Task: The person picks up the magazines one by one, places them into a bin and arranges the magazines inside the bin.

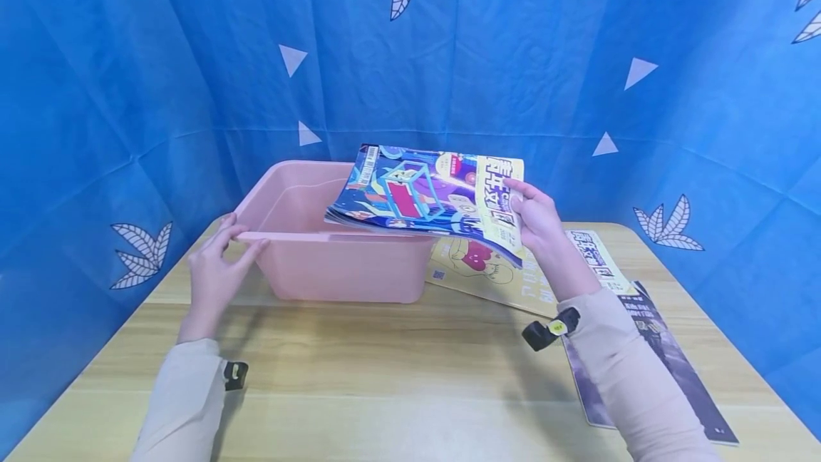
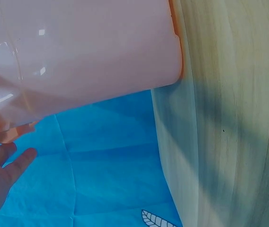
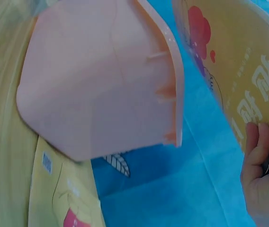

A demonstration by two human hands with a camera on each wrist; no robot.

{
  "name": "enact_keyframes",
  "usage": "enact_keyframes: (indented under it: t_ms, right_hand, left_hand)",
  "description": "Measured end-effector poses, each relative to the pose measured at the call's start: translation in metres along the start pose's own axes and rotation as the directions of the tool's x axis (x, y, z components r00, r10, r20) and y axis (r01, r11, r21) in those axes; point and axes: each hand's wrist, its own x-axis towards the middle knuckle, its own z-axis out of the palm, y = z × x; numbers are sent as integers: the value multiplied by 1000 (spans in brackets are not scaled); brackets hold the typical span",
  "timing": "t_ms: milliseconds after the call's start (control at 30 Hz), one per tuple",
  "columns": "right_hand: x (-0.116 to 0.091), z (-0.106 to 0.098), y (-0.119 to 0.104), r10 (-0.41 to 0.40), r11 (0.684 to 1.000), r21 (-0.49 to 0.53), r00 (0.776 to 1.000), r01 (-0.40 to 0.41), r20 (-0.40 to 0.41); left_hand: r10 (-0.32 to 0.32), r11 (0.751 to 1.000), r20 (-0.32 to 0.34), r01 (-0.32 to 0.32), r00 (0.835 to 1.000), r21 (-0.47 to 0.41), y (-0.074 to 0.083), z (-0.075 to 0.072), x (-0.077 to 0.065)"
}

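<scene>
A pink plastic bin (image 1: 346, 269) stands on the table, its inside partly hidden by a magazine (image 1: 410, 191) with a blue and purple cover. My left hand (image 1: 218, 269) holds the bin's rim at the near left corner, thumb along the front edge. In the left wrist view, those fingers (image 2: 23, 163) meet the rim from outside. My right hand (image 1: 541, 223) grips the magazine by its right end, thumb on top, and keeps it tilted above the bin's right part. Its yellow underside shows in the right wrist view, where the other fingers (image 3: 256, 146) press against it.
Right of the bin, a yellow magazine (image 1: 487, 273) with a red heart figure lies flat, partly under my right arm. Another pale-edged magazine (image 1: 599, 255) and a dark one (image 1: 680, 362) lie farther right. Blue cloth (image 1: 513, 34) hangs around the wooden table (image 1: 385, 376).
</scene>
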Motion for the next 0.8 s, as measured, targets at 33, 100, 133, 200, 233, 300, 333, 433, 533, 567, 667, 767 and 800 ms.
enact_keyframes:
  t_ms: [33,100,133,200,233,300,333,433,533,567,667,767,800]
  right_hand:
    - [2,5,1,-5,1000,-11,1000,5,-2]
    - [4,14,2,-11,1000,-25,1000,11,-6]
    - [6,19,2,-14,999,-29,1000,14,-5]
    - [9,27,3,-21,999,-34,1000,21,-12]
    - [10,32,4,-29,999,-39,999,29,-13]
    - [13,41,5,-46,998,-46,999,45,-14]
    - [15,46,5,-53,998,-47,998,52,-13]
    - [21,60,7,-65,997,-38,998,65,-7]
    - [26,74,9,-49,999,-21,999,49,-15]
    - [28,78,9,-39,999,-17,999,38,-21]
    - [32,89,12,-15,1000,-22,999,14,-46]
    - [38,97,15,-16,1000,-13,998,16,-55]
    - [39,100,16,-20,1000,-16,998,19,-57]
  left_hand:
    - [-1,1000,0,1,1000,0,0,0,0]
    - [-1,1000,0,1,1000,2,0,-1,-1]
    - [-3,1000,2,3,1000,2,0,-1,-1]
    - [-7,1000,8,7,1000,3,1,-2,-1]
    - [-11,1000,12,11,1000,4,1,-2,-1]
    - [-19,1000,19,19,1000,5,1,-3,0]
    - [-21,1000,20,21,1000,5,1,-3,0]
    - [-40,999,29,39,999,5,1,-3,1]
    - [-60,998,34,60,998,3,2,-4,1]
    - [-70,998,39,70,997,4,2,-4,1]
    - [-73,997,34,73,997,3,3,-4,1]
    - [-56,998,21,56,998,-4,3,-4,1]
    - [-49,999,15,49,999,-7,3,-3,1]
